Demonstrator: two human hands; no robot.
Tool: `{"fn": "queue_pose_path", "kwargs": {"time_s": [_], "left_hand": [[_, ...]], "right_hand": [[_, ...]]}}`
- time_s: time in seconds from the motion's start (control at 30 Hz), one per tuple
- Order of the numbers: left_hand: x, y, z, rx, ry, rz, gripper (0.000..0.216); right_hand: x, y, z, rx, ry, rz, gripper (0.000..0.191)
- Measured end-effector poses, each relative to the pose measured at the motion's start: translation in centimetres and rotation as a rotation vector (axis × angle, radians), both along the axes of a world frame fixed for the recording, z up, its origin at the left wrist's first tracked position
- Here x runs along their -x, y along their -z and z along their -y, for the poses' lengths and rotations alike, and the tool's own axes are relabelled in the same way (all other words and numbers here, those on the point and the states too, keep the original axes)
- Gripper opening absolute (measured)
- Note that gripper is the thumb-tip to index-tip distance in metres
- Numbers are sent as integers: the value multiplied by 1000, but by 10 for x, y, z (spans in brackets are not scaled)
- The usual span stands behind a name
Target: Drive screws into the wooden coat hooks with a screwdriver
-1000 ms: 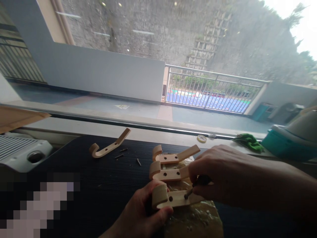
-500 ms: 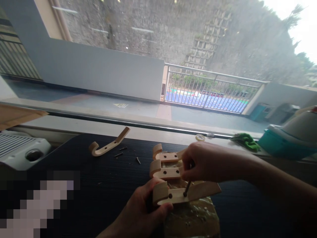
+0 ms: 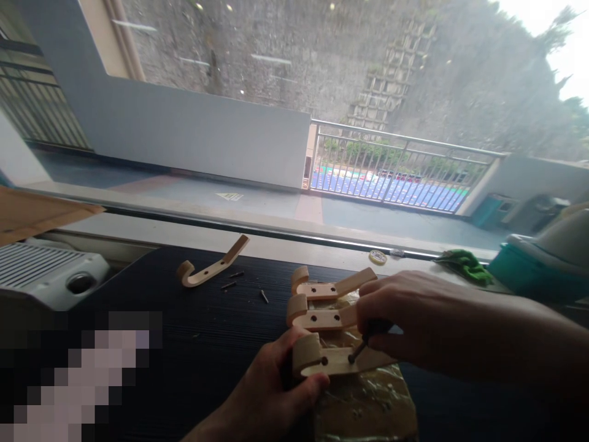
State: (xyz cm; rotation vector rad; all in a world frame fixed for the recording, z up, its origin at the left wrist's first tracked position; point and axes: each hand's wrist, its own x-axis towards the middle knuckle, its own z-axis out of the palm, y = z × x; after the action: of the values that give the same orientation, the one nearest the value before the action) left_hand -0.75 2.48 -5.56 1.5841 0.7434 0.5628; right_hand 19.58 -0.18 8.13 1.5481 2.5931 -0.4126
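My left hand (image 3: pixel 280 383) grips the curled end of the nearest wooden hook (image 3: pixel 338 363), thumb in front and fingers behind. In my right hand (image 3: pixel 400 319) is a screwdriver (image 3: pixel 359 348), its dark handle mostly hidden by the fingers. The slanting shaft meets the hook's right hole. Behind lie a second wooden hook (image 3: pixel 324 318) and a third wooden hook (image 3: pixel 322 290), each with two dark holes. All three rest on a tape-wrapped brown block (image 3: pixel 368 408). Off to the left, a loose wooden hook (image 3: pixel 209 270) lies near several screws (image 3: pixel 229 285).
The black table (image 3: pixel 207 350) meets a window sill holding a tape roll (image 3: pixel 378 256), a green cloth (image 3: pixel 467 267) and a teal container (image 3: pixel 519 264). A white device (image 3: pixel 50 270) stands at left, below a brown sheet (image 3: pixel 41 212). A pixelated patch covers the lower left.
My right hand has turned and shifted right, leaning the screwdriver further over and uncovering more of the farthest hook. The whole view has shifted slightly. My left hand keeps its grip.
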Motion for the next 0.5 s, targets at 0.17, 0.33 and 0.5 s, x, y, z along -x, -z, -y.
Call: {"fn": "queue_pose_path", "kwargs": {"time_s": [0.17, 0.33, 0.5], "left_hand": [[-1, 2, 0, 3, -17, 9, 13], [0, 1, 1, -13, -32, 1, 16], [1, 3, 1, -35, -29, 1, 23]], "right_hand": [[1, 6, 0, -4, 96, -8, 20], [3, 1, 4, -60, 182, 40, 22], [9, -8, 11, -88, 60, 111, 8]]}}
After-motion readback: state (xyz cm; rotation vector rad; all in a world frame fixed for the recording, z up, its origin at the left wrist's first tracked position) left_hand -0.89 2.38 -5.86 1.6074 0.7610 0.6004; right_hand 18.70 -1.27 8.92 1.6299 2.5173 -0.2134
